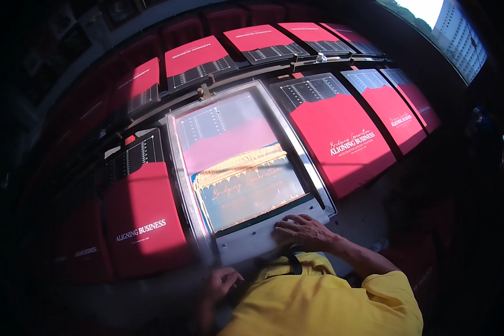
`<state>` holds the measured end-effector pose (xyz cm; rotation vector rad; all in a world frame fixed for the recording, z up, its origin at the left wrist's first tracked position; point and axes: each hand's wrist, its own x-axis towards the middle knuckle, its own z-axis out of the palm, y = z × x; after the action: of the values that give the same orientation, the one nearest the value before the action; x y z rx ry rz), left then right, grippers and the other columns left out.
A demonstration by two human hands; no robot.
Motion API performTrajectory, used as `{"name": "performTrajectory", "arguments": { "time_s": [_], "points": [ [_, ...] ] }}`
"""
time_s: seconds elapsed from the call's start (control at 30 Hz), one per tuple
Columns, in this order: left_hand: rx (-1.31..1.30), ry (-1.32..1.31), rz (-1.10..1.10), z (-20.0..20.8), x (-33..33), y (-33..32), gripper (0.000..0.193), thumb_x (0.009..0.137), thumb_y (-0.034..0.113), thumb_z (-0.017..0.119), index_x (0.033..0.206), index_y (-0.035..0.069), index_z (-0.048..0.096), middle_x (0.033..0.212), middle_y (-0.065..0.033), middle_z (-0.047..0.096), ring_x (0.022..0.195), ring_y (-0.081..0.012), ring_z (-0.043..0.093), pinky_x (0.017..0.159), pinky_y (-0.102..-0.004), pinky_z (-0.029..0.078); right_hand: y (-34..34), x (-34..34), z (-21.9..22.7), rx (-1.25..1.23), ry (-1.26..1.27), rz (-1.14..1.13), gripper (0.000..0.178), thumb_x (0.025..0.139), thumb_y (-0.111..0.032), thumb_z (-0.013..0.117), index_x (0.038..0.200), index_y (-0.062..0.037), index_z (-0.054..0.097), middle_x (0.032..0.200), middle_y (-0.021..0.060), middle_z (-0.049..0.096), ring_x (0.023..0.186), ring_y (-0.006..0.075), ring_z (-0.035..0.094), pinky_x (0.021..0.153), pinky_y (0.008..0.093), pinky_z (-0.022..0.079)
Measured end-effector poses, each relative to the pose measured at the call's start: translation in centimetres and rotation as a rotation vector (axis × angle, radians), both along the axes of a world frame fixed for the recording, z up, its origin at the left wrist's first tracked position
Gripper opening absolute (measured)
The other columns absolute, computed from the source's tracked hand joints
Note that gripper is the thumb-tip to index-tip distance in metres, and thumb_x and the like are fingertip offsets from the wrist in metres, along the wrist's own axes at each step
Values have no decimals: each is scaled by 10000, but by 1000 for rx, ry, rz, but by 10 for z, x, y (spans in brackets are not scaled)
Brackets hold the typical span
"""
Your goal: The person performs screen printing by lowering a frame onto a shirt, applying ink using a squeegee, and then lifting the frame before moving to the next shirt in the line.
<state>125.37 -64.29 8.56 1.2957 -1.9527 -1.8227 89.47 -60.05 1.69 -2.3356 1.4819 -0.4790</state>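
My right hand is closed over the right part of a wide, pale squeegee, whose dark blade lies across the near end of a screen-printing frame. A ragged band of cream-gold ink crosses the mesh beyond the blade, with drips along its near edge. Through the pale mesh shows a pink-red piece of fabric. Left of the squeegee and lower, my left hand has its fingers curled in shadow near the frame's near left corner; what they hold, if anything, is hidden.
Red printed fabric pieces on black boards stand in two rows: one board to the right, another to the left, several more along the far side. A metal rail with clamps runs between the rows. A window is at the upper right.
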Motion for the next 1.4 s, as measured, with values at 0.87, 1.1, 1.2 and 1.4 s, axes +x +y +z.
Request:
{"name": "performTrajectory", "arguments": {
  "time_s": [0.87, 1.1, 1.2, 1.4],
  "points": [
    [461, 182, 336, -102, -90, 20, 393, 1087, 305, 355, 1145, 56, 654, 796, 13, 619, 672, -59, 466, 648, -207, 379, -148, -3, 16, -98, 190, -156, 379, 824, -179, 610, 1193, -96, 587, 1202, 98, 622, 1168, 267, 559, 993, 417, 443],
    [405, 225, 417, -119, -91, 30, 341, 1088, 282, 376, 1001, 47, 608, 679, 36, 469, 601, -54, 401, 572, -215, 346, -193, -10, -22, -180, 279, -112, 409, 881, -163, 519, 1286, -120, 555, 1242, 78, 578, 1196, 264, 526, 1009, 417, 421],
    [439, 257, 463, -118, -94, 34, 337, 1088, 286, 375, 985, 45, 587, 658, 45, 420, 582, -49, 378, 538, -208, 315, -207, -6, -30, -328, 276, -135, 406, 889, -167, 512, 1290, -120, 552, 1210, 85, 588, 1179, 263, 533, 991, 414, 427],
    [514, 232, 458, -109, -92, 30, 354, 1088, 322, 368, 966, 49, 558, 643, 53, 387, 550, -44, 334, 506, -207, 286, -197, -12, -22, -291, 228, -62, 394, 863, -148, 530, 1250, -83, 568, 1230, 125, 606, 1152, 289, 557, 972, 423, 448]
  ]
}}
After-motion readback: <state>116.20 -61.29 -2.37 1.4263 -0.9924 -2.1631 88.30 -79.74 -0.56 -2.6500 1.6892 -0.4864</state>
